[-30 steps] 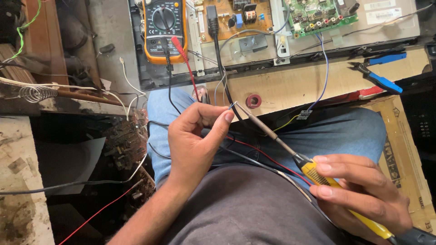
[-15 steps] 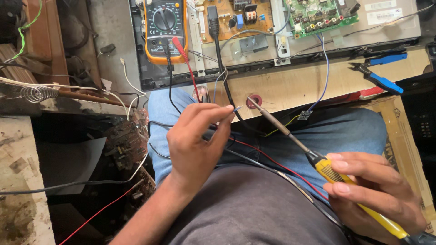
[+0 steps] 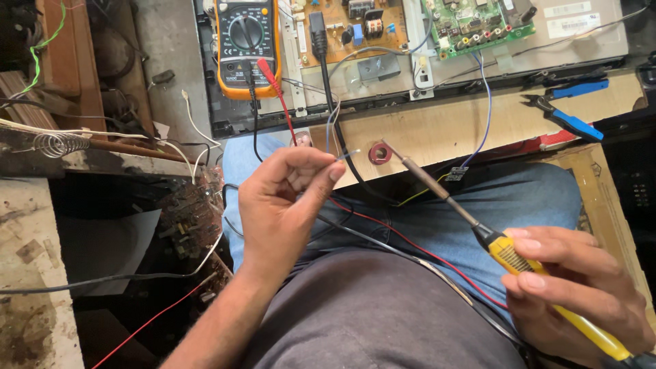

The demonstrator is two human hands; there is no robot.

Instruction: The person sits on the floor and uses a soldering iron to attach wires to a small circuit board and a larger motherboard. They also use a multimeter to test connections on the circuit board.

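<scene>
Across the lap, opened chassis [image 3: 471, 119] with circuit boards exposed. Nearer, right hand [image 3: 581, 294] wrapped round yellow soldering iron [image 3: 478, 229], tip beside red ring [image 3: 380, 153]. Left hand [image 3: 283, 205], fingers [image 3: 321, 174] pinched on thin wire [image 3: 347, 154]. Joint seemingly not yet soldered.

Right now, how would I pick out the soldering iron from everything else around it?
Start at the pale wooden board lying over the person's lap. A thin metal rod slants from that board's near edge down to the right hand: the soldering iron. Its yellow handle is unique; the pliers nearby have blue handles.
</scene>
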